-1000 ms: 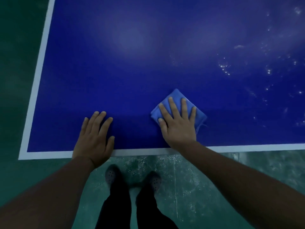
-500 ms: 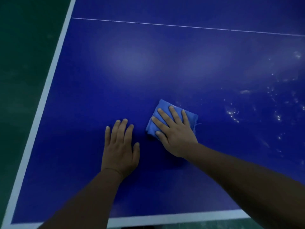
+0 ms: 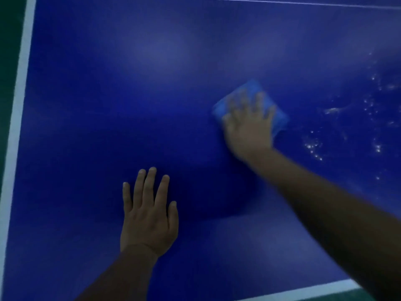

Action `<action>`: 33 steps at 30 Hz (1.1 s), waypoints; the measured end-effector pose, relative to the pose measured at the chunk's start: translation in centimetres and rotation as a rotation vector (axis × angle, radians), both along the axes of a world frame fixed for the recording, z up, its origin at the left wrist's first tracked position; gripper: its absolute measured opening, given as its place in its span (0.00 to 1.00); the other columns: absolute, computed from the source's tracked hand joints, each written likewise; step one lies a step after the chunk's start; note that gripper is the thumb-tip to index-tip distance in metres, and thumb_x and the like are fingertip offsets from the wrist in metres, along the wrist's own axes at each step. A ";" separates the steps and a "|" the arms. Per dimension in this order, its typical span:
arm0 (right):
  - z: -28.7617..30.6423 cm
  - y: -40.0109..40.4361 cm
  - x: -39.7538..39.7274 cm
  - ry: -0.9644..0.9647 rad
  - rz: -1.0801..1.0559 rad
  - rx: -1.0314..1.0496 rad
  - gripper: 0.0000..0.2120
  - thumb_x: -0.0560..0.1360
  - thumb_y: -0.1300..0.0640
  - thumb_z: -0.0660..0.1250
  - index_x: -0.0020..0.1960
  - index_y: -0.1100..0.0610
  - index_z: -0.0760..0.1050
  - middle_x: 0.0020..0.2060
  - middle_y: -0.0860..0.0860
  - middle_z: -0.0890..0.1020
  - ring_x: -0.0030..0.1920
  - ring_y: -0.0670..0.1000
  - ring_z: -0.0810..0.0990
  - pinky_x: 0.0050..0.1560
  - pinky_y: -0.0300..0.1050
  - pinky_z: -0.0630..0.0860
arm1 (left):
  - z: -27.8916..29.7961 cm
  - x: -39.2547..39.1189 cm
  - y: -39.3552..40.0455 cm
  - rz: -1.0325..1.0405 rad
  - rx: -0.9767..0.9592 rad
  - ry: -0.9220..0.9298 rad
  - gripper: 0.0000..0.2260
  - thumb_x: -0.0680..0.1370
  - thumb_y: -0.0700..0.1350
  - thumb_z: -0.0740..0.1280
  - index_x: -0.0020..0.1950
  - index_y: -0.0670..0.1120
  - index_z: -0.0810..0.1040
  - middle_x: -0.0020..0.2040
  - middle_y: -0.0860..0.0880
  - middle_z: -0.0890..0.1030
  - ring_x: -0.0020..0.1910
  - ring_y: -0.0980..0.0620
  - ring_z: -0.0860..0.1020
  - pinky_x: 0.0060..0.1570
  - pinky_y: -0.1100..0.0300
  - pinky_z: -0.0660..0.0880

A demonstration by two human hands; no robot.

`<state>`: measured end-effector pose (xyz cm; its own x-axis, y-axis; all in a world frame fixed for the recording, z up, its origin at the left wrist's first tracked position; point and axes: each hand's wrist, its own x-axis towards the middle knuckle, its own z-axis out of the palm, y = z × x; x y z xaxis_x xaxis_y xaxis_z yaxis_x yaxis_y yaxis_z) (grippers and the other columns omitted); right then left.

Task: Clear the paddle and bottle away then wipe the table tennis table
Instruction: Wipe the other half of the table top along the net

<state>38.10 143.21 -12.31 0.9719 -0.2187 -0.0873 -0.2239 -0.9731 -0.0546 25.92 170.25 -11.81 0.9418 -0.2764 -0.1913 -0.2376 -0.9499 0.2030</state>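
Blue cloth (image 3: 251, 98), folded small, soft and light by the look of it, lying flat on the table (image 3: 152, 94) right of centre and near the droplets (image 3: 312, 146); best worked under a spread palm, not pinched at an edge. Right hand (image 3: 249, 124) (blurred) lies on top of it, fingers straight and spread, pressing down without curling round. Left hand (image 3: 149, 213) rests flat on the bare table nearer the person, fingers extended, holding nothing.

Your left hand (image 3: 149, 216) lies flat, palm down, fingers straight and slightly spread. Your right hand (image 3: 249, 124), blurred, extends farther forward, fingers straight and spread, forearm stretched out.
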 end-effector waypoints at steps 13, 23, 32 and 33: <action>0.9 -9.9 5.4 0.047 -0.399 0.043 0.27 0.82 0.41 0.42 0.81 0.43 0.47 0.81 0.47 0.47 0.80 0.60 0.44 0.74 0.71 0.43 | -0.2 0.1 -0.1 -0.024 0.028 -0.036 0.28 0.79 0.54 0.52 0.75 0.41 0.68 0.78 0.40 0.59 0.79 0.41 0.53 0.76 0.39 0.44; 0.5 -3.9 -5.6 0.125 0.043 -0.033 0.30 0.81 0.37 0.36 0.81 0.43 0.47 0.81 0.47 0.45 0.80 0.58 0.39 0.76 0.67 0.41 | 0.0 0.1 -0.2 -0.023 0.038 -0.021 0.27 0.80 0.54 0.51 0.75 0.42 0.68 0.78 0.40 0.60 0.79 0.42 0.53 0.74 0.37 0.48; -0.8 9.1 0.8 -0.021 0.197 0.083 0.27 0.82 0.40 0.45 0.80 0.46 0.55 0.80 0.51 0.54 0.79 0.63 0.47 0.73 0.71 0.39 | -0.1 0.2 -0.2 -0.023 0.019 -0.043 0.26 0.80 0.54 0.53 0.73 0.41 0.71 0.77 0.40 0.63 0.78 0.42 0.56 0.74 0.38 0.48; -0.9 7.9 3.2 -0.016 0.166 0.058 0.27 0.82 0.40 0.44 0.80 0.45 0.54 0.80 0.50 0.54 0.79 0.63 0.48 0.72 0.72 0.39 | -0.1 0.2 -0.2 -0.024 0.019 -0.045 0.26 0.79 0.54 0.53 0.73 0.41 0.71 0.77 0.41 0.63 0.78 0.42 0.55 0.74 0.38 0.48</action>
